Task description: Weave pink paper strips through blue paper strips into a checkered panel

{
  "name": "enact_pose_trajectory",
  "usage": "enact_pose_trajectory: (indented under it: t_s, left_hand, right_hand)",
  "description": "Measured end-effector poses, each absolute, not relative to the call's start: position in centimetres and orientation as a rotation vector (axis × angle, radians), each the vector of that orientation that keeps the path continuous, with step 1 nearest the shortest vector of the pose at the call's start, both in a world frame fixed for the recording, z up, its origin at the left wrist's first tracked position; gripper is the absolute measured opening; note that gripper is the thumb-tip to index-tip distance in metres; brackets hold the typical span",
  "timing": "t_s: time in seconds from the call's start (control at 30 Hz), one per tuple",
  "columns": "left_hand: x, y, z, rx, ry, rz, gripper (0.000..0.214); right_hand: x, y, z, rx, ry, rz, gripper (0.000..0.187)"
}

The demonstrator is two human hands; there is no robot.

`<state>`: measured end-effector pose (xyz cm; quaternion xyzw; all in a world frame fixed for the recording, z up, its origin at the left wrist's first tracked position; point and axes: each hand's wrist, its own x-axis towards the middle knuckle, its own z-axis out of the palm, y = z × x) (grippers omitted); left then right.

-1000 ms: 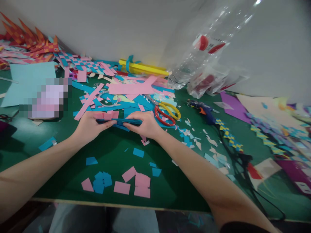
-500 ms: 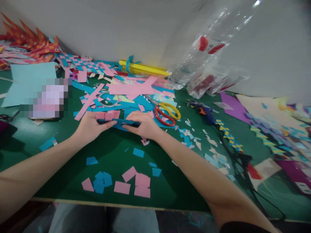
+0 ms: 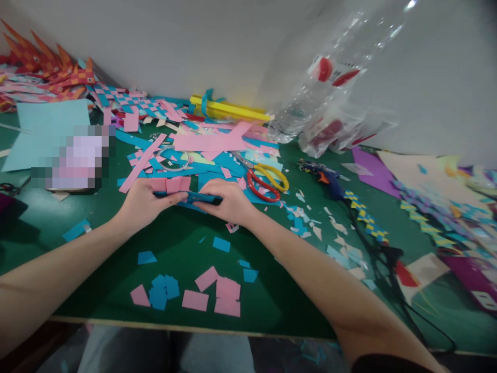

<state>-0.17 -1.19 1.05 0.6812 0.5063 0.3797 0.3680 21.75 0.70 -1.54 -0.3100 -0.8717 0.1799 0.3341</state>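
Both of my hands meet over the middle of the green table, pinching one band of blue paper strips [image 3: 198, 197]. My left hand [image 3: 145, 203] is closed on its left end, thumb in front. Folded pink paper [image 3: 178, 184] stands up behind that thumb, joined to or resting against the blue band; which one I cannot tell. My right hand [image 3: 229, 202] grips the right end between thumb and fingers. Just beyond my right hand lie scissors with red and yellow handles [image 3: 267, 182]. A roll of clear tape [image 3: 173, 159] sits behind my left hand.
Cut pink pieces [image 3: 227, 296] and blue pieces [image 3: 163, 291] lie near the front edge. A glue gun [image 3: 330, 184] with its cable is on the right. Behind it a large plastic bottle [image 3: 298, 103] leans at the wall. A blurred-out phone [image 3: 77, 160] rests at left.
My hands stay in nearly the same place. The blue band between them has shifted slightly, and my right fingers have moved a little.
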Motion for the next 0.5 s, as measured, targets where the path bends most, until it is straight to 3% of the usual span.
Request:
enact_pose_trajectory:
  t_s: [0.5]
  left_hand:
    - [-0.05, -1.28, 1.24, 1.796, 1.377, 0.968, 0.022]
  right_hand:
    - [21.7, 0.41, -1.01, -0.818, -2.208, 0.508, 0.018]
